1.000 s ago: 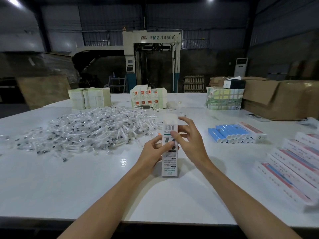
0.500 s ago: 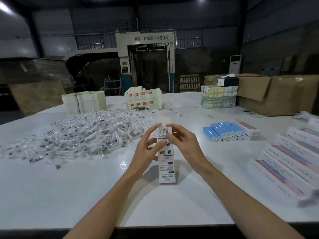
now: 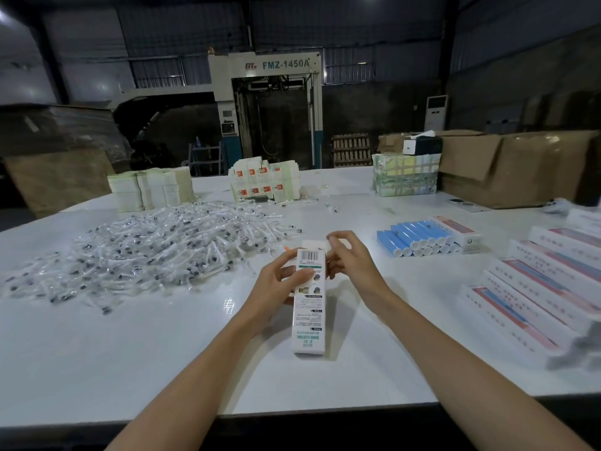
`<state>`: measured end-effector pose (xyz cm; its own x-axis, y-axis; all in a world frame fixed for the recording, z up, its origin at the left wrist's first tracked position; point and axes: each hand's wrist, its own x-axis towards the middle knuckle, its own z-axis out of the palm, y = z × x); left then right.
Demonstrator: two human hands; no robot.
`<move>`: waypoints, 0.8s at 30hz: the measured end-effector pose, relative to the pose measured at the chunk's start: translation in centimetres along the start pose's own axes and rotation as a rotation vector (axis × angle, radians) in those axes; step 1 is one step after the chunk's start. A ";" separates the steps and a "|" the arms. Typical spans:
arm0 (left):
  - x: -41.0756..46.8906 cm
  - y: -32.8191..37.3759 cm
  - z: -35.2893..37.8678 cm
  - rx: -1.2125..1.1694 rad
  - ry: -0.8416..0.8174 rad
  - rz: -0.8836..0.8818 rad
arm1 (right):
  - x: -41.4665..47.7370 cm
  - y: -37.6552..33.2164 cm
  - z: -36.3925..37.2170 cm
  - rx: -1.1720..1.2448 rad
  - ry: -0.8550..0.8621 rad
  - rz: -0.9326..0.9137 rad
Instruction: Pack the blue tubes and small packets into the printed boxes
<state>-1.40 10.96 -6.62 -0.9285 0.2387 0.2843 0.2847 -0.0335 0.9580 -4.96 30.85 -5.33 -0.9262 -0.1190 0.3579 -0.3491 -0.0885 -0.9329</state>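
A white printed box (image 3: 309, 315) stands tilted on the white table (image 3: 130, 353), its barcode end up and its far flap open. My left hand (image 3: 279, 284) grips the box's upper left side. My right hand (image 3: 349, 262) hovers at the upper right edge with fingers loosely curled, touching or just off the box. A row of blue tubes (image 3: 414, 237) lies to the right. A wide heap of small clear packets (image 3: 146, 252) covers the left of the table.
Finished printed boxes (image 3: 536, 288) lie in rows at the right edge. Stacks of flat cartons (image 3: 263, 185) and paper bundles (image 3: 149, 190) stand at the back, with a wrapped bundle (image 3: 405, 174) and brown cardboard boxes (image 3: 514, 167) back right.
My right hand has let go of the box top and lifted slightly to the right. The box's bottom end has slid nearer to me; the left hand still holds it.
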 end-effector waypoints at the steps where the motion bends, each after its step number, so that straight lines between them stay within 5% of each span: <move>1: 0.0 -0.1 0.1 0.001 -0.019 -0.013 | 0.2 0.3 -0.2 0.012 0.019 0.030; 16: 0.1 -1.1 0.1 -0.026 -0.014 -0.045 | -0.1 -0.3 -0.5 -0.104 -0.176 -0.026; 24: -0.1 -0.5 0.5 0.011 -0.051 -0.053 | 0.5 -0.2 -0.9 0.114 -0.052 0.132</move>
<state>-1.35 11.49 -7.16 -0.9290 0.2892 0.2310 0.2385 -0.0094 0.9711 -5.46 31.69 -5.05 -0.9532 -0.1880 0.2368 -0.2035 -0.1802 -0.9624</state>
